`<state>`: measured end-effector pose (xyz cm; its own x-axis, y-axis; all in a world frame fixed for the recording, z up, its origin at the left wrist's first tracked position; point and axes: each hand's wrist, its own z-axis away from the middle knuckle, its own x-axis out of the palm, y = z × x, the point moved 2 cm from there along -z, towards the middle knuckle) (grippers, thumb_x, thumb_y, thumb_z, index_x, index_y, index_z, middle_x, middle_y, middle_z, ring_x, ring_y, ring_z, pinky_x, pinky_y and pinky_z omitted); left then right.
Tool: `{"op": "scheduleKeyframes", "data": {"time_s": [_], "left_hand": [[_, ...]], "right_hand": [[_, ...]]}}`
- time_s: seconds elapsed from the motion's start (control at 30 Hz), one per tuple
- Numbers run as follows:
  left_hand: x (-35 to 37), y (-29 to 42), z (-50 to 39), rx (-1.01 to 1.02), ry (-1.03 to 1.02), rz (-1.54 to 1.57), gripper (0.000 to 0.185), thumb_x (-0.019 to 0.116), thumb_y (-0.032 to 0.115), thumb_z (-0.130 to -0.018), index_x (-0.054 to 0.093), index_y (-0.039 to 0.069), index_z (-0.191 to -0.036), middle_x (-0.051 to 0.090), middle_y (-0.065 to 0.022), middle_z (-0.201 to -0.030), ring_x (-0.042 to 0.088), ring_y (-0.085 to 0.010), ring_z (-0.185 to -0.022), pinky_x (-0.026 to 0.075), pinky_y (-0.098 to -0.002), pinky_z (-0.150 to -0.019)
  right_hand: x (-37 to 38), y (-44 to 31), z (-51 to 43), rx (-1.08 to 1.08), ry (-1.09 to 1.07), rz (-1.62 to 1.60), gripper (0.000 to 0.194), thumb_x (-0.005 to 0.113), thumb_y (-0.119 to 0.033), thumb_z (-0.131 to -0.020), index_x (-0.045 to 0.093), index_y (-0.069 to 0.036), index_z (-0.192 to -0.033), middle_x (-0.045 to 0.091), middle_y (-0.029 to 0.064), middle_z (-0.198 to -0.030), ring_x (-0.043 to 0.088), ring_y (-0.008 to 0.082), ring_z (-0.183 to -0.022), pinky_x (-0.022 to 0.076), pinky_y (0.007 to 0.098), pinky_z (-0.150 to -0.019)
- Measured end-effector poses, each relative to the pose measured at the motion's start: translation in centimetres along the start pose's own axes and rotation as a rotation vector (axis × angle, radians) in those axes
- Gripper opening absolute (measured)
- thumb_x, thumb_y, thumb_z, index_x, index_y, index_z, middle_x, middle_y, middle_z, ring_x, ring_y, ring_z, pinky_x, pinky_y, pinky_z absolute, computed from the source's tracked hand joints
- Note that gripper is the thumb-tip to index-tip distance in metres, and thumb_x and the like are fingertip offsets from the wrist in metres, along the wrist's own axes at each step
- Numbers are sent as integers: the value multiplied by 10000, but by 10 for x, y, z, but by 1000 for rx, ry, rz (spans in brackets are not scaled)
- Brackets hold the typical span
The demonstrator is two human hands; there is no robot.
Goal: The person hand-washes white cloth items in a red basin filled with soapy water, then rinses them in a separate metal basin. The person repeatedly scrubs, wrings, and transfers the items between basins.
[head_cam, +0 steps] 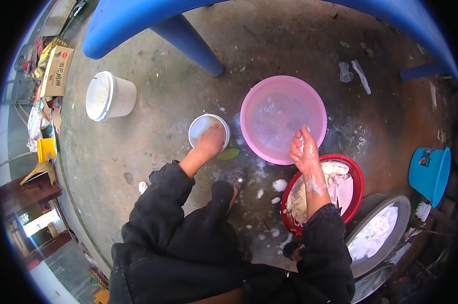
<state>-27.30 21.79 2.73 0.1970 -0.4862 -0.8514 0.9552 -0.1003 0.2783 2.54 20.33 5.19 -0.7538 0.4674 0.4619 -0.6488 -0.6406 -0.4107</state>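
Note:
My left hand [213,140] reaches into a small white plastic bucket [191,142]; its fingertips are hard to make out inside. Curled and wet with suds, my right hand [304,149] is over the near right rim of a pink plastic basin [245,133]. Something whitish shows between its fingers, foam or cloth, I cannot tell. Cloudy water [276,114] fills part of the basin. Beneath my right forearm, a red basin [360,190] holds wet cream and pale pink cloth [337,182].
A larger lidded white bucket [123,97] stands left. Blue plastic furniture [191,43] arches across the top. To the right are a grey basin [402,220] with white cloth [377,231] and a turquoise bucket [426,174]. Suds [279,185] and a green leaf [228,153] lie on wet concrete.

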Motion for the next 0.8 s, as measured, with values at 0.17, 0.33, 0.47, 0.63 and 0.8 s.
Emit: {"op": "scheduleKeyframes", "data": {"time_s": [0.17, 0.33, 0.47, 0.63, 0.8], "left_hand": [[6, 3, -17, -64, -222, -177, 209, 558, 70, -822, 668, -10, -980, 676, -193, -1021, 672, -343, -950, 536, -428, -817], [19, -2, -31, -120, -244, -203, 187, 603, 90, -773, 700, -16, -892, 684, -236, -977, 671, -337, -974, 543, -420, -793], [8, -6, -28, -67, -68, -253, 200, 615, 103, -765, 696, -19, -900, 680, -237, -977, 676, -338, -928, 542, -419, -789], [-5, -43, -30, 73, -169, -85, 263, 660, 172, -758, 706, 17, -965, 689, -197, -1017, 641, -354, -1011, 516, -442, -831], [30, -44, -28, 131, -116, 601, 311, 581, 146, -790, 653, -4, -1053, 666, -248, -1041, 636, -387, -1007, 493, -407, -867]], "right_hand": [[6, 18, -5, 32, 39, 77, 298, 558, -409, -960, 479, -155, -828, 376, -44, -566, 295, 71, -372, 175, 231, -332], [13, 26, -5, 99, -113, -105, 259, 555, -369, -958, 529, -112, -964, 498, 23, -721, 441, 164, -556, 334, 317, -463], [6, 22, 2, 93, -376, -429, 317, 498, -261, -972, 498, -70, -1226, 496, 193, -1321, 500, 397, -1220, 478, 580, -886], [-8, 34, -10, -77, -296, -224, 308, 555, -238, -956, 525, -65, -1209, 558, 126, -1217, 560, 286, -1124, 488, 529, -889], [-4, 27, -4, -221, -143, -26, 297, 627, -207, -932, 546, -65, -1181, 606, 30, -1072, 590, 170, -1003, 506, 421, -849]]}}
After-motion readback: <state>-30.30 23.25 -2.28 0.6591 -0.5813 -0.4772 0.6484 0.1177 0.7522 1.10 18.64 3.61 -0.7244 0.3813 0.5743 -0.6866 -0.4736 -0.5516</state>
